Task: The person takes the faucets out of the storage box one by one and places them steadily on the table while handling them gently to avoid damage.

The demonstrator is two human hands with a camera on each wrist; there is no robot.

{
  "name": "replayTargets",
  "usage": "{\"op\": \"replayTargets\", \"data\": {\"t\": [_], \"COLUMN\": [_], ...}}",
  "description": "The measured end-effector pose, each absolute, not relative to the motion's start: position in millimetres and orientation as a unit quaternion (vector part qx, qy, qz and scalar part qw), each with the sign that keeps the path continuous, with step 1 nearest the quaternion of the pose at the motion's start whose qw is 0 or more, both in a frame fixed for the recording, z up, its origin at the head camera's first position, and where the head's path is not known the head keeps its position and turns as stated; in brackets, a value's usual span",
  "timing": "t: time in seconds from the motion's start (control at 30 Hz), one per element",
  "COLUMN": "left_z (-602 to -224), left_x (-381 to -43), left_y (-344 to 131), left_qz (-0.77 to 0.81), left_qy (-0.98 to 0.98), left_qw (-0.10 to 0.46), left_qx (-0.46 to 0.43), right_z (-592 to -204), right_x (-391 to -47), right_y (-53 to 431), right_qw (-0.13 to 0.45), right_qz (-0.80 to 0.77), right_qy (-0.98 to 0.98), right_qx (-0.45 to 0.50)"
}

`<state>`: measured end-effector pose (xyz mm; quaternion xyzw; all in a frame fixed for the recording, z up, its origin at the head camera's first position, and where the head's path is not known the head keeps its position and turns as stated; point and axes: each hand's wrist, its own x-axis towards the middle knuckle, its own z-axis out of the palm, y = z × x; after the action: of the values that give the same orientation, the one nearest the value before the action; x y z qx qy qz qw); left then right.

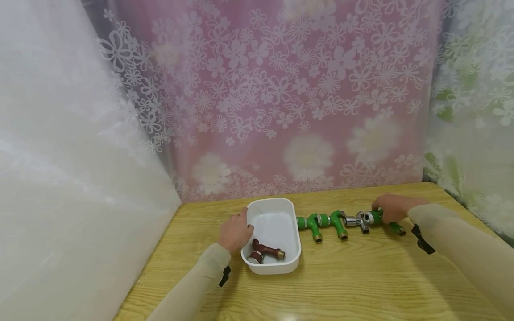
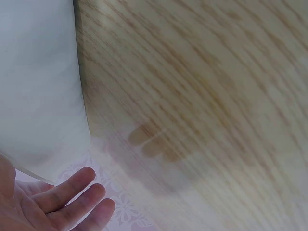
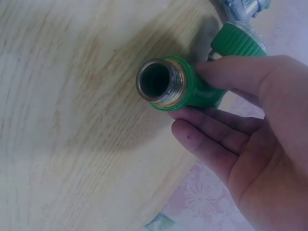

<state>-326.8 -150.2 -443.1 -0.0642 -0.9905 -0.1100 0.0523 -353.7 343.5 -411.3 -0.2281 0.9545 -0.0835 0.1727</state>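
Note:
On the tray's left side, my left hand (image 1: 234, 232) holds the rim of the white tray (image 1: 297, 245) with thumb and forefinger; its other fingers (image 2: 77, 185) extend loosely outside the wall. A brown tap (image 1: 269, 249) with a brass threaded end lies inside at the near end. Over to the right, my right hand (image 1: 391, 207) grips a green tap (image 3: 207, 94) between thumb and fingers, its threaded metal opening uncovered. To its left lie a chrome valve (image 1: 357, 220) and two more green taps, one in the middle (image 1: 338, 225) and one beside the tray (image 1: 314, 228).
The wooden table (image 1: 329, 285) carries everything. A pink flowered curtain (image 1: 281, 111) hangs along its back edge, a whitish sheet (image 1: 72, 178) along its left side, and a green-patterned curtain (image 1: 474, 133) at the right.

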Motion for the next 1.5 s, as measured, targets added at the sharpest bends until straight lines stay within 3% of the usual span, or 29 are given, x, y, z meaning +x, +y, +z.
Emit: {"op": "replayTargets", "data": {"t": [0.5,1.5], "left_z": [-444.1,-442.1], "left_x": [-326.7,-326.6], "left_y": [-150.0,-149.9], "left_qz": [-0.114,-0.115], "left_qy": [-0.99,-0.99], "left_qw": [0.056,0.045], "left_qx": [-0.066,-0.065], "right_z": [-413.1,-411.2], "right_x": [-351.2,-359.8], "right_y": [344.1,343.0], "right_qw": [0.155,0.172], "right_qz": [-0.1,-0.106], "right_qy": [0.954,0.949], "right_qx": [-0.237,-0.242]}}
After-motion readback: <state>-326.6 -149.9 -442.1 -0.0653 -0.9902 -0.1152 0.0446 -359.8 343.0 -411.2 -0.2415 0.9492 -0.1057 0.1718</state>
